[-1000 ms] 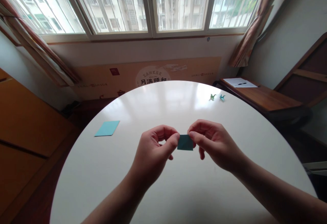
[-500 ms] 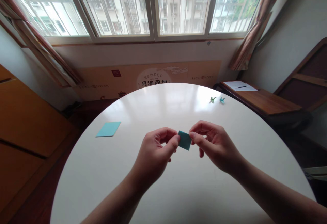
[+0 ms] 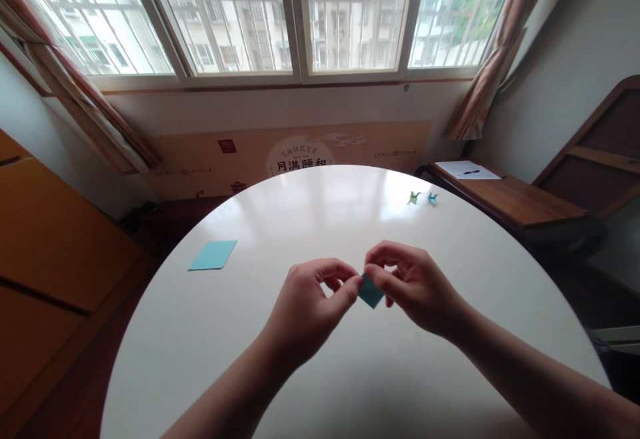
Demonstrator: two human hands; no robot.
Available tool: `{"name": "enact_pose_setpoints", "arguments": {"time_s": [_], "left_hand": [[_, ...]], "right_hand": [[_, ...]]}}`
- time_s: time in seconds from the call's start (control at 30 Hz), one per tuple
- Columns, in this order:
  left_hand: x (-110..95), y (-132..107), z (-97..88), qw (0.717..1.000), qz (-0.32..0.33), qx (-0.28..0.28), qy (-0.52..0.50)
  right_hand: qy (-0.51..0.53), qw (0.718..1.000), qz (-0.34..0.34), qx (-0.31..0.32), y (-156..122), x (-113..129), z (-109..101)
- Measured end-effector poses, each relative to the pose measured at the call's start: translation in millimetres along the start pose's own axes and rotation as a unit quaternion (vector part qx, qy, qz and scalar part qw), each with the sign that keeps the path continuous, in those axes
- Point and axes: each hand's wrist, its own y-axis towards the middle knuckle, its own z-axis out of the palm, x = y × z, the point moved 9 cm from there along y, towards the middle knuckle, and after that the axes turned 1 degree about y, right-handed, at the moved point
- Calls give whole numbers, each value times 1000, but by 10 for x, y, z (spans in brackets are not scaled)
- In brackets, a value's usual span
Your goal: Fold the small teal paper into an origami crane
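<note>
A small folded piece of teal origami paper [image 3: 371, 294] is held over the table between my two hands, one corner pointing down towards me. My left hand [image 3: 317, 302] pinches its left corner between thumb and index finger. From the right, my right hand [image 3: 413, 285] grips the top edge with thumb and bent fingers, covering part of it. Flat on the table to the left lies a stack or sheet of light blue square paper [image 3: 213, 255]. Two small folded paper cranes, a green one [image 3: 413, 197] and a blue one [image 3: 433, 199], stand at the far right.
The round white table [image 3: 280, 219] fills the middle. Beyond its right edge is a wooden chair or desk top [image 3: 530, 192] with a white sheet [image 3: 465, 170] and a pen [image 3: 471, 172]. A large printed cardboard panel [image 3: 200, 152] leans under the window.
Both hands have drawn closer together, and the teal paper has turned so a corner points down. My right hand now covers more of its top. The view has shifted slightly.
</note>
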Motion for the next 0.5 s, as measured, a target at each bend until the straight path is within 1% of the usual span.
{"name": "enact_pose_setpoints", "arguments": {"time_s": [0.1, 0.2, 0.33, 0.5], "left_hand": [[29, 12, -16, 1000, -13, 3, -29], [64, 21, -47, 999, -15, -9, -43], [76, 23, -101, 998, 5, -43, -38], [48, 24, -68, 999, 19, -29, -18]], "right_hand": [[29, 999, 3, -39, -9, -43, -48], [46, 997, 4, -56, -16, -76, -71], [36, 998, -13, -42, -4, -48, -70], [-19, 1000, -24, -1, 26, 25, -70]]}}
